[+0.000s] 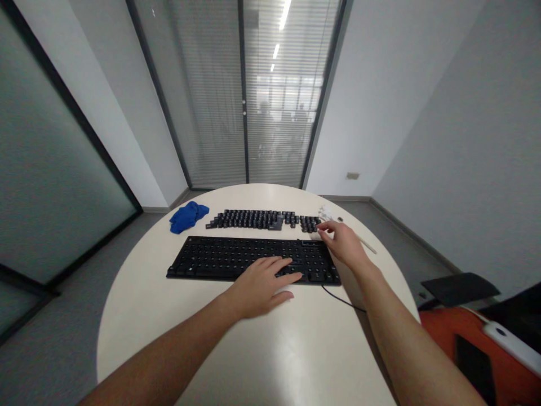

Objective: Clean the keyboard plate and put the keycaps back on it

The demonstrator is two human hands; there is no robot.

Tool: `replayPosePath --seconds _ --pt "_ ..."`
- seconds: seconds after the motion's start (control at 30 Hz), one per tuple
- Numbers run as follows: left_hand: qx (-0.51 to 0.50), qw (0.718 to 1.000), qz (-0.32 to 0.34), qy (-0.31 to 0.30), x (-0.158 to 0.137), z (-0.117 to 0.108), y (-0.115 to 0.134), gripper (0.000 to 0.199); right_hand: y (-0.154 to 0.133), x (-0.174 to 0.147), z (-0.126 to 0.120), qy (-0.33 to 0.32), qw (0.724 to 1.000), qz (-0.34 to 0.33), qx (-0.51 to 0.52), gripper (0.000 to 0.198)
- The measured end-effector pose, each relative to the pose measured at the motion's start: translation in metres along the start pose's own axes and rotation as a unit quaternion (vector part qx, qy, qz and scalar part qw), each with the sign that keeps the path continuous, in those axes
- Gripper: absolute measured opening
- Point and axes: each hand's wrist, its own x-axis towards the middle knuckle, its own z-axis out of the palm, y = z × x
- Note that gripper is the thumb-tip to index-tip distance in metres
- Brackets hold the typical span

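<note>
A black keyboard (pixel 220 256) lies across the table, its key caps off over most of its face. My left hand (pixel 266 285) rests spread on its lower right part, fingers apart and holding nothing. Behind the keyboard, loose black keycaps (pixel 249 219) are laid out in rows, with a smaller block (pixel 310 223) of keycaps at the right end. My right hand (pixel 340 241) is beside that block, above the keyboard's upper right corner. Its thumb and index finger are pinched together; whatever is between them is too small to make out.
A crumpled blue cloth (pixel 189 216) lies at the table's left. At the right are a white crumpled bit (pixel 325 212), a small dark piece (pixel 340 219) and a pale thin stick (pixel 367 245). A black cable (pixel 342 300) runs off rightward. An orange chair (pixel 439 327) stands beside the round table (pixel 139 316).
</note>
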Motion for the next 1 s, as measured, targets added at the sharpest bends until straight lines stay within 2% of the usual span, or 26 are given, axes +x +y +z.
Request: replayPosePath --seconds 0.17,0.47,0.7,1.0 --pt "0.000 1.000 0.002 0.004 -0.001 -0.001 -0.001 0.045 0.008 0.004 0.019 0.029 0.997 -0.047 -0.045 0.026" --pt "-0.027 0.999 -0.001 0.044 -0.002 -0.007 -0.004 0.034 -0.001 0.010 0.033 -0.015 0.990 -0.129 -0.049 0.030" --pt "-0.029 0.999 0.003 0.045 -0.001 -0.008 -0.004 0.032 -0.001 0.008 0.035 -0.090 0.988 -0.108 -0.062 0.040" --pt "-0.030 0.999 0.011 0.042 -0.001 -0.009 -0.006 0.030 -0.027 0.016 0.040 -0.136 0.980 -0.113 -0.086 0.046"
